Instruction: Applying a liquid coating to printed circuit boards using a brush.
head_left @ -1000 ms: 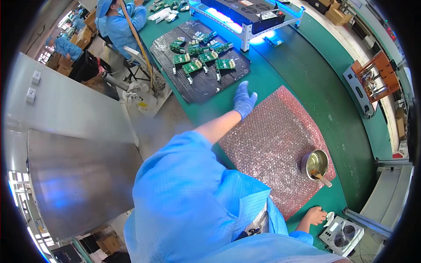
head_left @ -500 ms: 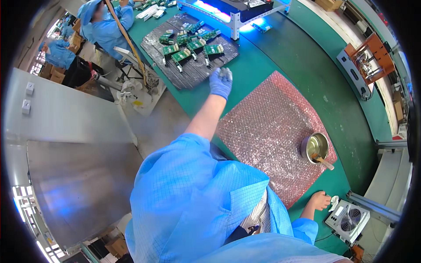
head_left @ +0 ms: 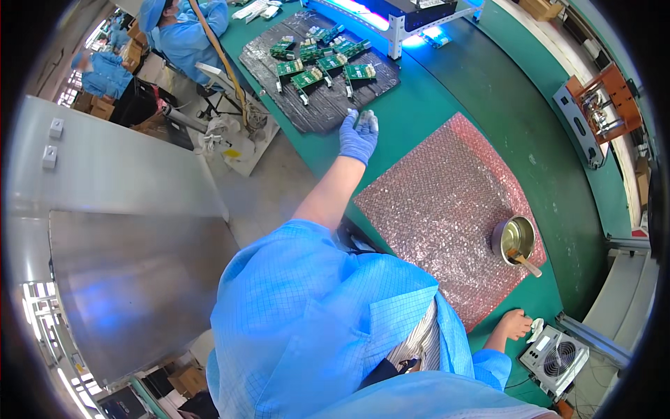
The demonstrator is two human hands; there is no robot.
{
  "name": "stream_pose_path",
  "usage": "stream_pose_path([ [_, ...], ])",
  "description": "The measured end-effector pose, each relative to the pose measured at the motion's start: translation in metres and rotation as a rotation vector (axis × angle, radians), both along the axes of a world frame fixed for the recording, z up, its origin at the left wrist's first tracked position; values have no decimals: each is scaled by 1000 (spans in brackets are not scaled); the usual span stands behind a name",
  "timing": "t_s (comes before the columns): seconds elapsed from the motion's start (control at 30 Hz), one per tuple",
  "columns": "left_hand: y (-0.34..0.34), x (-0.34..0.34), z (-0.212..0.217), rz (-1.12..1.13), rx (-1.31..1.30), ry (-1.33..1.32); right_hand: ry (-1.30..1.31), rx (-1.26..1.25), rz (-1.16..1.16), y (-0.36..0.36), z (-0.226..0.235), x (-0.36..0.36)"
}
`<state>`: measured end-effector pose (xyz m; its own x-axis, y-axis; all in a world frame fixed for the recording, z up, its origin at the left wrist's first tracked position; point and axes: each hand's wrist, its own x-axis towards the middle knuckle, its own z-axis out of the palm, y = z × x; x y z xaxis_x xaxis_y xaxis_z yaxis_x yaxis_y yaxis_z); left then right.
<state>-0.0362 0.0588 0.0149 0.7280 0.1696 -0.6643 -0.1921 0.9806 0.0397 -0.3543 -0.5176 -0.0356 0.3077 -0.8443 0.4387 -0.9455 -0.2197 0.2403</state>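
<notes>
My left hand (head_left: 358, 138), in a blue-purple glove, reaches out over the green table beside the near edge of a black plastic-wrapped mat (head_left: 293, 115). Its fingers are apart and nothing shows in them. On that mat lie several green circuit boards (head_left: 307, 78) with metal brackets, beyond the fingertips. My bare right hand (head_left: 515, 325) rests low at the right with curled fingers, against a small white crumpled piece (head_left: 536, 329). What those fingers hold, if anything, is hidden.
Pink bubble wrap (head_left: 433, 202) covers the middle of the table. A metal pot (head_left: 500, 239) stands on it with a wooden-handled brush (head_left: 525, 262) inside. A fan unit (head_left: 556, 355) sits near my right hand. A white metal frame (head_left: 396, 36) stands at the back; a co-worker (head_left: 188, 35) sits far left.
The view has shifted slightly, moving the scene rightward. My left hand has drawn back a little from the circuit boards, and its fingers have parted. My right hand stays by the white piece.
</notes>
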Motion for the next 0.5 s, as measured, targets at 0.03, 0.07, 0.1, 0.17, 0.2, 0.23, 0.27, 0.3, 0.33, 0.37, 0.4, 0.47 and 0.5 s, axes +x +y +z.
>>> stream_pose_path([
  [0.03,-3,0,-3,-13,-15,-5,-35,26,-11,-3,-2,1],
  [0.07,0,2,-10,-29,16,-13,-70,53,-21,-5,-3,1],
  [0.1,3,1,-16,-32,12,-8,-66,48,-25,-7,-3,1],
  [0.17,11,-4,-12,-29,27,30,-80,49,3,-2,-4,2],
  [0.2,13,-9,-11,-27,39,38,-89,43,-8,-4,-5,2],
  [0.23,14,-14,0,-27,44,40,-88,48,-7,-4,-4,2],
  [0.27,15,-19,14,-11,56,70,-81,54,-10,-4,-2,2],
  [0.3,16,-21,21,4,68,101,-74,60,-11,-3,0,3],
  [0.33,20,-19,20,51,76,122,-78,74,-10,-2,0,4],
  [0.37,20,-17,19,62,82,122,-78,80,0,0,3,5],
  [0.4,19,-15,18,69,68,75,-76,99,-14,2,7,7],
  [0.47,25,-8,8,4,-18,-86,-62,159,-50,-1,10,5],
  [0.5,28,-4,-1,12,-19,-91,-66,158,-41,-2,10,4],
])
